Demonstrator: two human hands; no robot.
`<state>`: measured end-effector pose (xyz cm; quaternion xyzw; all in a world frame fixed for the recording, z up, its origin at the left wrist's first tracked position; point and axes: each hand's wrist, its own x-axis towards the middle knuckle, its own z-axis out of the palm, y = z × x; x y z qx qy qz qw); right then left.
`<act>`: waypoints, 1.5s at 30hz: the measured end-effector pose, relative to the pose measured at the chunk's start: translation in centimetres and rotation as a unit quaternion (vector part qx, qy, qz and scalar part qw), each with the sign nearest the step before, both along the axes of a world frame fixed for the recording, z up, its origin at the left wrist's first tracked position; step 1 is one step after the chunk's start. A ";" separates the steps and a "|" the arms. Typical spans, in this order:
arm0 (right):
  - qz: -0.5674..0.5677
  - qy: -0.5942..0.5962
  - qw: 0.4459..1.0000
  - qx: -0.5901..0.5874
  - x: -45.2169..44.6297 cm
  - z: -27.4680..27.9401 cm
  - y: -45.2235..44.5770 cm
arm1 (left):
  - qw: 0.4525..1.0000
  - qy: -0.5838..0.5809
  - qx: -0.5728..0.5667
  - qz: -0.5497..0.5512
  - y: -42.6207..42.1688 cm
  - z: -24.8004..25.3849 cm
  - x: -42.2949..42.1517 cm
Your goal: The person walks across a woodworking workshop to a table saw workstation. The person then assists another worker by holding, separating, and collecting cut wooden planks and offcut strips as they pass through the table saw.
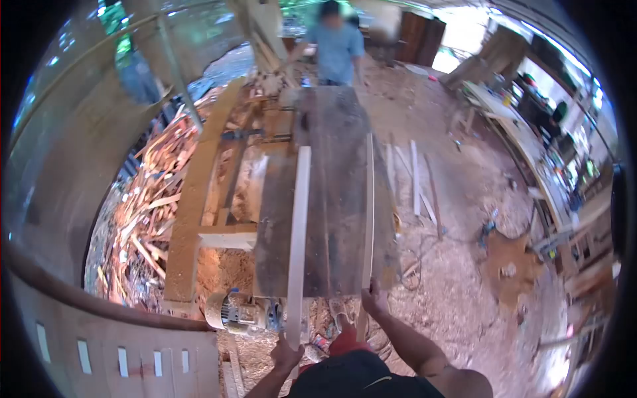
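Pale board (298, 232) is gripped past table's (338, 225) near edge by left hand (286, 355); thin strip (369, 212) is gripped around same edge by right hand (376, 299); finger detail blurred.

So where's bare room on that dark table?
Between the broad pale wooden strip and the thin pale wooden strip, the dark flat tabletop looks bare. Also between broad strip and left edge. The orange-brown wood heap is crowded.
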<state>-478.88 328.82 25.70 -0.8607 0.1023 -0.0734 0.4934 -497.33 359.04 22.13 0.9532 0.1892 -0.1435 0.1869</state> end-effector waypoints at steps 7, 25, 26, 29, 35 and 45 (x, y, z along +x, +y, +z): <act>-0.122 0.022 0.992 0.009 -5.7 1.9 -8.7 | 0.985 -0.050 -0.124 0.111 1.2 2.2 -2.4; -0.173 0.161 0.929 -0.284 12.1 6.2 -45.3 | 0.959 -0.117 -0.256 0.038 -9.2 9.4 4.5; -0.159 0.168 0.938 -0.259 11.5 4.8 -44.4 | 0.967 -0.103 -0.230 0.013 -10.9 10.7 6.9; -0.125 0.202 0.943 -0.235 7.1 -1.7 -41.8 | 0.968 -0.121 -0.214 -0.051 -16.2 11.4 13.8; -0.087 0.370 0.905 -0.193 -7.2 -14.4 -35.9 | 0.926 -0.115 -0.354 -0.063 -30.4 11.3 26.8; -0.162 0.440 0.882 -0.038 -17.4 -12.3 -38.1 | 0.949 -0.155 -0.275 -0.020 -52.7 4.7 47.3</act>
